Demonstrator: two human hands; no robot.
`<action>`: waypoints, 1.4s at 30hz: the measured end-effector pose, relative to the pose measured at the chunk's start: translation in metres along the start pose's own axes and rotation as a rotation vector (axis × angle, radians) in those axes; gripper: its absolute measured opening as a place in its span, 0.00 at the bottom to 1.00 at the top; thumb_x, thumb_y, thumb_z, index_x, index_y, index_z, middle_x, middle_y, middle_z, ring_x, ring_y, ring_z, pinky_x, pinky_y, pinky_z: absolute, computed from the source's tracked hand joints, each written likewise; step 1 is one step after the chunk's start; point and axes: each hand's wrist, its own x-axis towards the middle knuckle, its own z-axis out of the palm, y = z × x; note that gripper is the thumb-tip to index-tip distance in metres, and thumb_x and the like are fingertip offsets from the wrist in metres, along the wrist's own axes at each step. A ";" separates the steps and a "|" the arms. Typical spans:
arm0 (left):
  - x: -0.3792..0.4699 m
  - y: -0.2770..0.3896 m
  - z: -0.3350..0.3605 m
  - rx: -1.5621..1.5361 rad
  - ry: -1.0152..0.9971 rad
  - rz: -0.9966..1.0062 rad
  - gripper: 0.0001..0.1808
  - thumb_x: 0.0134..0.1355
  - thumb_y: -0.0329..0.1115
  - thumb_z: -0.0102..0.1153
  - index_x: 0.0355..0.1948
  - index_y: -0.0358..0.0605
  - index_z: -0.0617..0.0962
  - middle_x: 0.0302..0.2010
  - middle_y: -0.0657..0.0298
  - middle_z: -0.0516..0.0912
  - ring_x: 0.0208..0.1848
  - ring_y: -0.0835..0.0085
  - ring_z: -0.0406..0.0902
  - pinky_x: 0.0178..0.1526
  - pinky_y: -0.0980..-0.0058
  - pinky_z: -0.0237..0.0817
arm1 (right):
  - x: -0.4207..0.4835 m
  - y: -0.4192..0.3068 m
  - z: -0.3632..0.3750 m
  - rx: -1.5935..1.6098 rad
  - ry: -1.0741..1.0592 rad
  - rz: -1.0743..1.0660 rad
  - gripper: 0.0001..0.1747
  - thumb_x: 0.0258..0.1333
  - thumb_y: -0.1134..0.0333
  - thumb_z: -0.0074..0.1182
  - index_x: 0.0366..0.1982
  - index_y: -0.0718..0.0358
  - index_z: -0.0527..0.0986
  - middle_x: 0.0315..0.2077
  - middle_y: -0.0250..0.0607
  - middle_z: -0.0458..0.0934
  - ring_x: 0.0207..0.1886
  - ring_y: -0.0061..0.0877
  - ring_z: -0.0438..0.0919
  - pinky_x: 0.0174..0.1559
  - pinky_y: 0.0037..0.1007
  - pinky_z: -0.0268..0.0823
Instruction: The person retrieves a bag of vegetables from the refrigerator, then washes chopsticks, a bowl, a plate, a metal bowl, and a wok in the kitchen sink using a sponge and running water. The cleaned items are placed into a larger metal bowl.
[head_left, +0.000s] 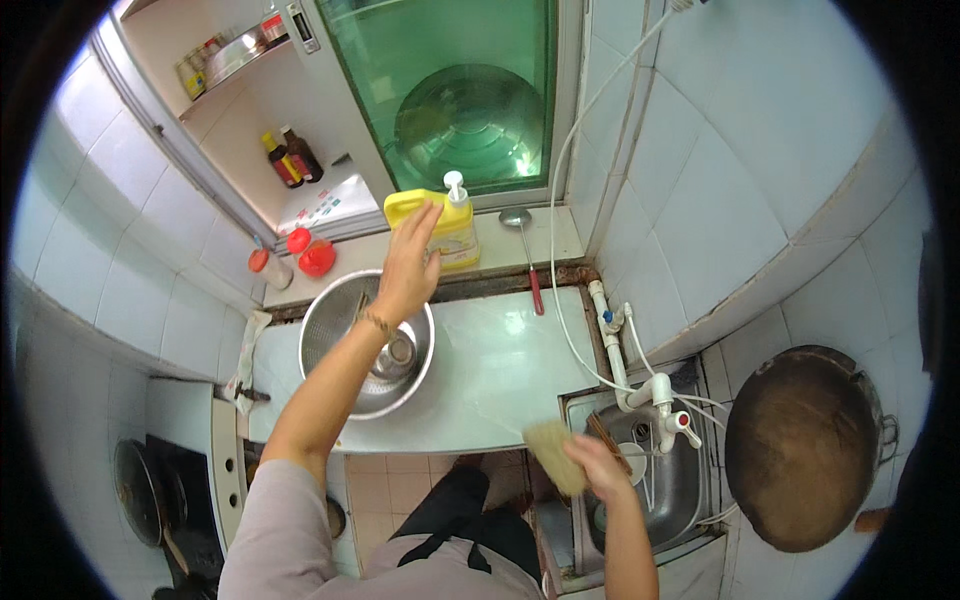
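My left hand reaches over the counter with its fingers stretched out, in front of a yellow pump jug with a white pump head. It holds nothing that I can see, and whether the fingertips touch the jug is unclear. Below that wrist sits a perforated steel colander with a small steel bowl inside. Down at the right, my right hand grips a yellow-green cloth or scouring pad beside the sink's left rim. A white bowl and wooden chopsticks lie in the steel sink.
A white tap and hose stand over the sink. One large wok leans at the right. A red-handled ladle rests against the back ledge. Red-lidded jars stand at the left, near a stove.
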 end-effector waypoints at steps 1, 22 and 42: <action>0.021 -0.010 -0.003 0.067 -0.028 0.053 0.39 0.46 0.16 0.48 0.63 0.46 0.63 0.64 0.52 0.62 0.65 0.53 0.58 0.66 0.64 0.50 | 0.025 -0.022 0.020 0.103 0.000 -0.031 0.18 0.60 0.66 0.49 0.49 0.66 0.73 0.41 0.34 0.77 0.42 0.19 0.74 0.46 0.23 0.66; 0.068 -0.086 0.020 0.265 -0.357 0.244 0.37 0.55 0.20 0.42 0.67 0.50 0.55 0.70 0.62 0.55 0.69 0.67 0.55 0.66 0.50 0.44 | 0.250 -0.181 0.173 0.631 -0.022 -0.392 0.16 0.64 0.67 0.43 0.51 0.66 0.67 0.44 0.39 0.75 0.47 0.27 0.76 0.49 0.33 0.70; -0.053 0.286 0.148 -0.532 -0.656 0.644 0.16 0.55 0.42 0.59 0.36 0.38 0.78 0.37 0.58 0.79 0.46 0.59 0.74 0.59 0.52 0.56 | -0.082 0.164 0.029 1.035 0.536 -0.057 0.19 0.62 0.65 0.46 0.53 0.63 0.68 0.45 0.38 0.76 0.48 0.28 0.75 0.49 0.33 0.69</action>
